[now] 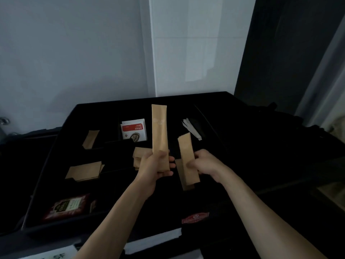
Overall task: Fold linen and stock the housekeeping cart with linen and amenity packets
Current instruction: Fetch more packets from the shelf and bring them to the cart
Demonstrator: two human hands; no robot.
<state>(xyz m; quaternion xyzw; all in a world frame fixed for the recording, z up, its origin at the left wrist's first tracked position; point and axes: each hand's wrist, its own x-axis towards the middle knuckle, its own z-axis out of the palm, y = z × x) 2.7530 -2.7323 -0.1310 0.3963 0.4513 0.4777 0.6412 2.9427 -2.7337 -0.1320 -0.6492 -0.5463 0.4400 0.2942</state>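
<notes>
A pale wall backs the black cart tray (56, 152). Above its middle, a long kraft packet (159, 131) is gripped low by the left hand (155, 165); a shorter packet (187, 157) is pinched mid-length by the right hand (204, 163). Both seem light, thin, easily creased.

Two bare forearms are seen coming up from the bottom edge, nothing worn on either one. No sleeve or cuff is shown anywhere along their visible length; whatever is worn above is cut off by the frame. The left hand (156, 163) is bare, with no glove, ring or band to be made out. The right hand (202, 161) is likewise uncovered, and its wrist is left plain, with no watch or strap to be seen. In the dim light, finer detail such as nails cannot be made out.
</notes>
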